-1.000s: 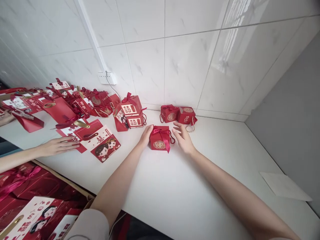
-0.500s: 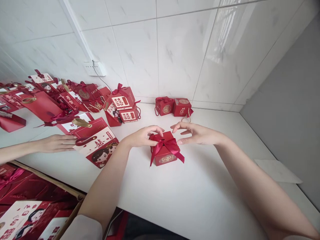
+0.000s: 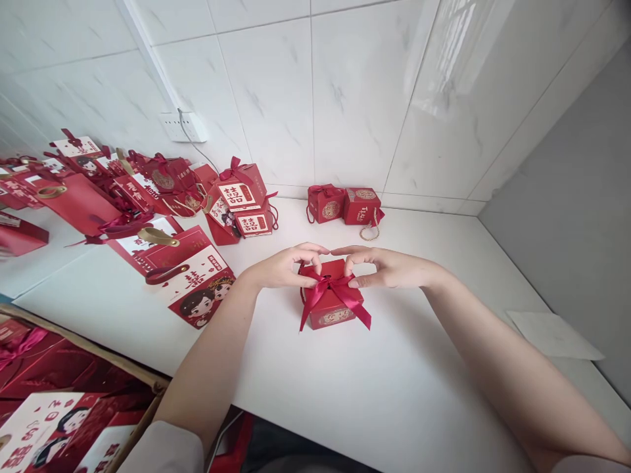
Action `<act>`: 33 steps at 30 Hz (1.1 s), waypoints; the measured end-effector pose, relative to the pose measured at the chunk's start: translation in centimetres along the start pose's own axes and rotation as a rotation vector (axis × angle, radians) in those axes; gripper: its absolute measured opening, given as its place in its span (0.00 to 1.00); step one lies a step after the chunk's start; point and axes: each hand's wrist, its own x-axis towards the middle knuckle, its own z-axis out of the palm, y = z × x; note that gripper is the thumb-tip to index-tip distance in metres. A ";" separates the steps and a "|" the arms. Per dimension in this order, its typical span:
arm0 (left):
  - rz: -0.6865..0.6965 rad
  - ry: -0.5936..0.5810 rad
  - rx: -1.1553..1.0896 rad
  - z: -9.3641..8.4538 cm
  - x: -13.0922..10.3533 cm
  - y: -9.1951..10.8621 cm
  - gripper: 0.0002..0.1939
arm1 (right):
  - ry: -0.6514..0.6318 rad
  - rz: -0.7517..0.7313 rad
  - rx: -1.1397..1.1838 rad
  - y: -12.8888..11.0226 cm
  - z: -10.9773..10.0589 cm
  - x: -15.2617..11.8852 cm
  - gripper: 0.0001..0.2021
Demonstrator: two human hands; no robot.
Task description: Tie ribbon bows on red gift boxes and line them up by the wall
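Glossy satin ribbon (image 3: 355,309); smooth, paper-like red box (image 3: 334,318).

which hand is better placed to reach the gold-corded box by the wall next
The right hand, I'd say: it is nearer the gold-corded box, while the left hand is farther to the left. Both are at the bow, so neither looks free.

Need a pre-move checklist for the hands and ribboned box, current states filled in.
1. Left hand at bow: ok, fingertips at its left side.
2. Right hand at bow: ok, fingertips at its right side.
3. Box resting on table: ok.
4. Ribbon tails free of fingers: ok, both drape over the box's front.
5. Knot tight: cannot tell.
6. White sheet away from box: ok, off to the right.
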 end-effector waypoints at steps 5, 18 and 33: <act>-0.027 -0.018 -0.011 -0.4 -0.1 0.1 0.09 | -0.019 0.003 0.047 -0.7 0.0 -0.1 0.12; -0.093 0.127 0.204 0.6 -0.3 1.8 0.23 | 0.048 0.145 0.034 -0.5 0.5 0.3 0.16; -0.006 0.203 0.506 0.1 -0.4 2.2 0.21 | 0.012 0.104 0.028 0.4 0.2 0.6 0.17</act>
